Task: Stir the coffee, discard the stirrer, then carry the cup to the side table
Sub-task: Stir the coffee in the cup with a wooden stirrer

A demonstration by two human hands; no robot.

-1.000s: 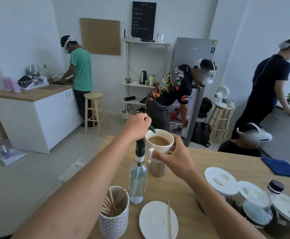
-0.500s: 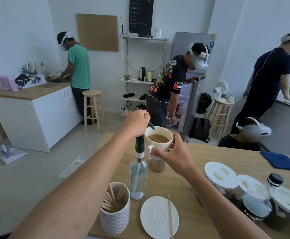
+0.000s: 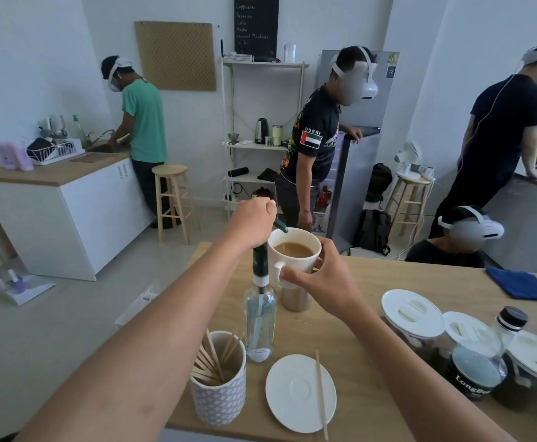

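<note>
My right hand (image 3: 320, 282) holds a white cup (image 3: 294, 258) of milky coffee by its handle, lifted off the wooden table (image 3: 372, 279). The cup's rim sits right under the dark green spout of a clear pump bottle (image 3: 260, 320). Fingers closed, my left hand (image 3: 254, 223) rests on top of the bottle's pump head. A wooden stirrer (image 3: 321, 393) lies across a white saucer (image 3: 292, 393) near the table's front edge. A patterned holder (image 3: 219, 390) to its left contains several more stirrers.
A small tumbler (image 3: 295, 300) stands below the lifted cup. White-lidded jars (image 3: 412, 314) and a dark-capped bottle (image 3: 513, 320) crowd the right, with a blue cloth (image 3: 522, 283) behind. Several people stand or sit beyond the table; stools, shelf and fridge line the back.
Both hands stay in place at the pump and the cup. The person at the fridge has straightened up from bending over.
</note>
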